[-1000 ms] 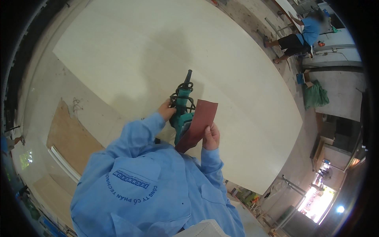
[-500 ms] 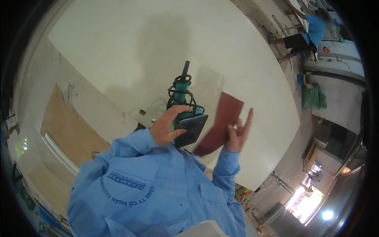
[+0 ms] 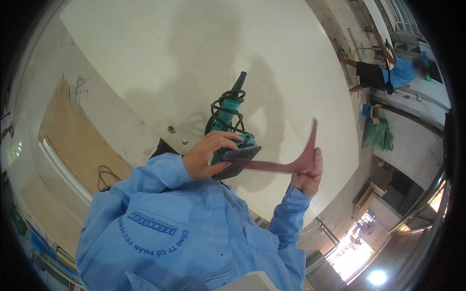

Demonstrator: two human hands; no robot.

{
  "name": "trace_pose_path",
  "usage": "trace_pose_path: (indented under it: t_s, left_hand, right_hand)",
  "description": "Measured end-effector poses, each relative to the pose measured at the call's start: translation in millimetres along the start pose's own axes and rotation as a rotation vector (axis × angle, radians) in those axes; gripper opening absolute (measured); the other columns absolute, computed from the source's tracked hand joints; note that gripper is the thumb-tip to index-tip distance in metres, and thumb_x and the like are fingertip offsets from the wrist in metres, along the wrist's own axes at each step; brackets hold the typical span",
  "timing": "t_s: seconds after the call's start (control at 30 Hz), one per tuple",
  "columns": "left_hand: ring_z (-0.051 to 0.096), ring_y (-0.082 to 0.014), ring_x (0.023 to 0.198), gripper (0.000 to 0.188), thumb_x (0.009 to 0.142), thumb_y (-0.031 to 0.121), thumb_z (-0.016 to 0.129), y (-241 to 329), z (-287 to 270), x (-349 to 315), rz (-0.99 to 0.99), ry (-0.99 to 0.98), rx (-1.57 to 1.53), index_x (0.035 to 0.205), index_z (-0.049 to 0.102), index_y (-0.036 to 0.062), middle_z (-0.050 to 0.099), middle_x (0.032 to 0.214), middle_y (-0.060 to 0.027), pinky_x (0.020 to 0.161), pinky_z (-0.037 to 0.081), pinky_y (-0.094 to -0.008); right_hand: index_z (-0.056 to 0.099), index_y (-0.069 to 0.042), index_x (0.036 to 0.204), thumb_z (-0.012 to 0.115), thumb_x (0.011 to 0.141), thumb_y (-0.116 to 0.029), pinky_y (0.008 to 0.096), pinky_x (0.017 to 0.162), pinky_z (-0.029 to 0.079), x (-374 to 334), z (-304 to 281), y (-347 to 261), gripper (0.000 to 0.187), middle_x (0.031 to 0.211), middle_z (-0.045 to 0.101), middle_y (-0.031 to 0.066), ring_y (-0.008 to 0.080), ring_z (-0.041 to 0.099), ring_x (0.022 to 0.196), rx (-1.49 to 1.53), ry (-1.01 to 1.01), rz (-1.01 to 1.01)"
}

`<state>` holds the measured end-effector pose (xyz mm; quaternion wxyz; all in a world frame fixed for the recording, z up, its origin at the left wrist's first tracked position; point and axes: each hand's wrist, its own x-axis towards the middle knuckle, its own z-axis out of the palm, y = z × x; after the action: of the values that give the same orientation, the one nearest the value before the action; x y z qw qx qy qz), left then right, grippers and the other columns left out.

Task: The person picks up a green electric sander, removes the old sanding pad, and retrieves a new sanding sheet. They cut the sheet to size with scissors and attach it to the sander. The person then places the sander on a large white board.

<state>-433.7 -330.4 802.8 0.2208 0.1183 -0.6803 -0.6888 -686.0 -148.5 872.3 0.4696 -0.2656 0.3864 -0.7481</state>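
My left hand (image 3: 206, 156) grips a green power sander (image 3: 225, 112) near its base, thumb on the edge of the flat dark pad (image 3: 245, 156). A black cord is coiled round the sander's body. My right hand (image 3: 309, 175) pinches a strip of reddish-brown sandpaper (image 3: 295, 165), which bends upward at its right end. The strip's left end meets the pad beside my left thumb; whether it is fixed there I cannot tell.
A large pale panel (image 3: 145, 53) spreads beneath the sander, with two small round things (image 3: 171, 129) on it. A brown board (image 3: 77, 140) lies at the left. Another person (image 3: 388, 75) bends over work at the far right, near a green bag (image 3: 378, 135).
My right hand has shifted rightward and the sandpaper has swung from upright to nearly level, its left end now at the pad. The sander has tilted slightly to the right.
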Motion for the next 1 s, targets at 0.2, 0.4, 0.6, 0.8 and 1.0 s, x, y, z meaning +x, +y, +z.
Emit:
trace_pose_path:
  t_s: [0.2, 0.4, 0.6, 0.8, 1.0]
  left_hand:
    - [0.049, -0.0337, 0.124, 0.045, 0.075, -0.005, 0.072, 0.6, -6.1, -0.8, -0.027, -0.022, -0.013, 0.115, 0.057, 0.0098, 0.053, 0.138, -0.012, 0.104, 0.041, -0.0447]
    - [0.052, -0.0356, 0.119, 0.046, 0.075, -0.004, 0.073, -9.1, -6.1, 0.6, 0.053, -0.042, 0.013, 0.116, 0.06, 0.0119, 0.053, 0.138, -0.0126, 0.101, 0.043, -0.0437]
    - [0.053, -0.0351, 0.117, 0.048, 0.072, -0.003, 0.075, -14.8, -5.6, -2.0, 0.028, -0.004, 0.009, 0.115, 0.06, 0.0131, 0.053, 0.135, -0.0131, 0.099, 0.045, -0.0432]
    - [0.054, -0.0355, 0.119, 0.047, 0.075, 0.001, 0.078, -22.2, -4.2, -3.2, 0.021, 0.003, -0.033, 0.115, 0.057, 0.0127, 0.055, 0.133, -0.0154, 0.099, 0.043, -0.0438]
    - [0.055, -0.0364, 0.114, 0.041, 0.077, 0.015, 0.08, -18.8, -12.8, 6.1, 0.017, -0.031, 0.016, 0.111, 0.058, 0.0096, 0.054, 0.132, -0.0143, 0.094, 0.047, -0.0426]
  right_hand:
    - [0.047, -0.003, 0.138, 0.065, 0.085, 0.0, 0.0252, 0.05, 0.042, 6.2, -29.8, 14.9, 0.057, 0.088, 0.056, 0.0019, 0.0069, 0.048, 0.055, 0.167, 0.276, -0.064]
    - [0.061, -0.002, 0.11, 0.061, 0.091, -0.006, 0.0267, 0.05, 0.047, 28.4, -12.5, 23.9, 0.019, 0.08, 0.059, -0.0003, 0.0099, 0.055, 0.056, 1.178, 0.216, -0.177]
    - [0.059, -0.001, 0.112, 0.06, 0.093, -0.005, 0.0264, 0.046, 0.043, 0.2, 17.1, 42.8, 0.02, 0.074, 0.058, 0.003, 0.0088, 0.052, 0.051, 1.032, 0.412, -0.01]
    - [0.059, -0.01, 0.113, 0.06, 0.099, -0.022, 0.0224, 0.053, 0.042, -6.1, -10.4, 53.9, 0.019, 0.088, 0.057, -0.0004, 0.0052, 0.054, 0.065, 0.721, 0.42, 0.036]
    - [0.051, -0.005, 0.128, 0.049, 0.102, -0.044, 0.0391, 0.087, 0.054, 10.7, 19.8, 104.9, 0.047, 0.116, 0.062, 0.0094, 0.0187, 0.062, 0.102, 0.163, 0.912, 0.142]
